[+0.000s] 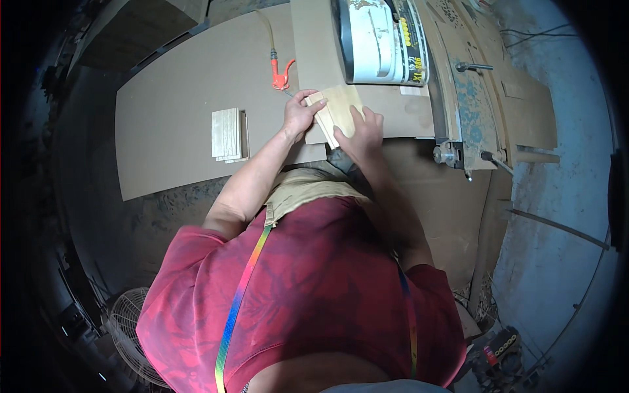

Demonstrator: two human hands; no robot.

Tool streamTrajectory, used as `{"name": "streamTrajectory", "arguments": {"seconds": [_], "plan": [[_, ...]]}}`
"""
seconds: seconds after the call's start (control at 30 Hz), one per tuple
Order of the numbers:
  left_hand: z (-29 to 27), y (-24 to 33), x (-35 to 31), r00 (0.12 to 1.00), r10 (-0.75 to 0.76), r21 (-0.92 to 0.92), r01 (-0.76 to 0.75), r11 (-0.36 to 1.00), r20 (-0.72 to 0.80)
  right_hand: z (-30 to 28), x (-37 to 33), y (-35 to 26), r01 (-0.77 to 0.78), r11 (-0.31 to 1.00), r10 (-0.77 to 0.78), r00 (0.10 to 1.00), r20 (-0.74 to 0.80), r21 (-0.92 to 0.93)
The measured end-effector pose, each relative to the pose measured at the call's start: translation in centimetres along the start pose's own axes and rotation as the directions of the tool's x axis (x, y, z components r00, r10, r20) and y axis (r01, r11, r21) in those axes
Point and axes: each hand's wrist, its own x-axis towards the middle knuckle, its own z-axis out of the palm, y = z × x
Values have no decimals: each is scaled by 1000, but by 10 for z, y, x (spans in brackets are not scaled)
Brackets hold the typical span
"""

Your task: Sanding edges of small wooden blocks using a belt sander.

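Note:
Between my hands is a small stack of pale, thin wooden boards [344,108], tilted and slightly fanned at its left edge. My left hand [303,112] grips the stack's upper left side, thumb on top. On the right side, my right hand [363,134] holds the same boards, its thumb near the lower edge and fingers over the top face. A second stack of wooden boards [226,134] lies on the brown table panel [170,131] to the left. Just beyond my left hand rests an orange-red air blow gun [280,75] attached to a yellowish hose [267,29].
A white and black plastic drum [377,46] lies on the panel at the back right. Right of it runs a worn machine bed [475,105] with metal handles and a clamp knob [445,154]. A wire fan guard [131,327] stands at lower left.

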Motion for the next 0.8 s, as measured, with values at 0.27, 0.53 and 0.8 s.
{"name": "streamTrajectory", "arguments": {"seconds": [0.27,0.53,0.8], "plan": [[-20,2,2,984,12,-180,20,983,176,-66,-35,109,-270,871,244,963,-116,-410],[-4,5,8,995,5,-87,5,996,103,-2,51,116,-218,918,173,972,-160,-330],[-6,5,8,997,-39,-166,50,985,67,23,9,-10,-9,1000,9,1000,9,28]]}}
